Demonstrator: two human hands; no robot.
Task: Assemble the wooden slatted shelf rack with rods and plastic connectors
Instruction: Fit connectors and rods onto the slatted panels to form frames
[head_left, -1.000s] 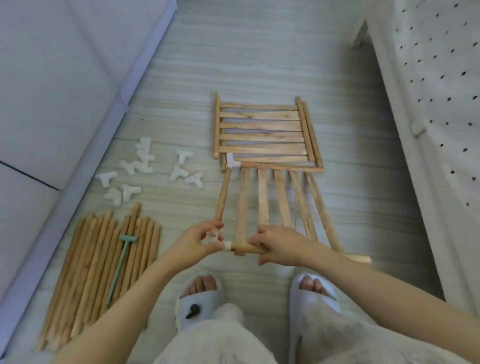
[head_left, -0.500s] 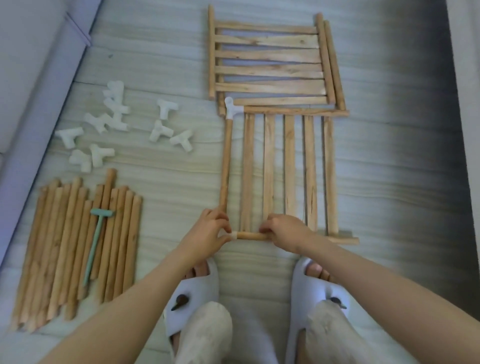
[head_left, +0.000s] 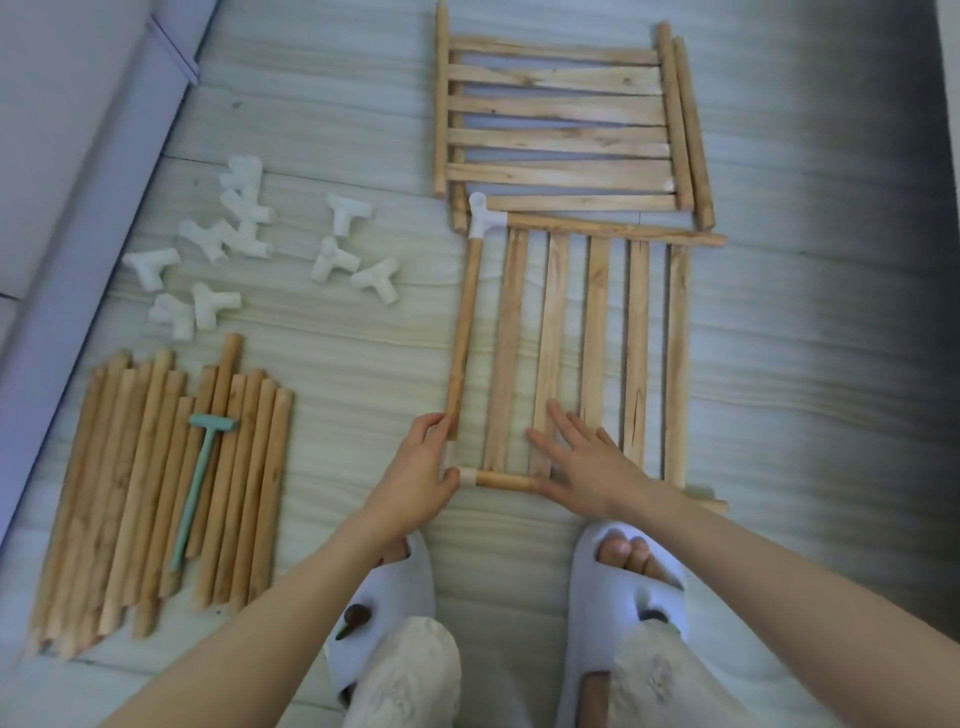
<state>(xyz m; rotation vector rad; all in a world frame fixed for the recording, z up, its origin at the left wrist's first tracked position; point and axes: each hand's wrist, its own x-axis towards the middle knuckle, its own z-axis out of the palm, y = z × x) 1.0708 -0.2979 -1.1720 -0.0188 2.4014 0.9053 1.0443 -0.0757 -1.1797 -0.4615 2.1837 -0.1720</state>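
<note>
Left hand (head_left: 418, 480) grips the white plastic corner connector (head_left: 451, 464) joining two round wooden rods, while the flat, spread right hand (head_left: 582, 457) steadies the pale wooden slat panel (head_left: 592, 332).

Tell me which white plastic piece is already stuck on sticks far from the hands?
The corner piece at the rack's top left; the other pieces lie loose on the floor.

Soft, even daylight is spread over the pale floor (head_left: 322, 358), which is darkened to deep shadow toward the right edge. Straight lines are bowed by wide-angle distortion at the borders. Slight motion blur is seen on the rod pile (head_left: 156, 493) and slippers (head_left: 631, 582).
</note>
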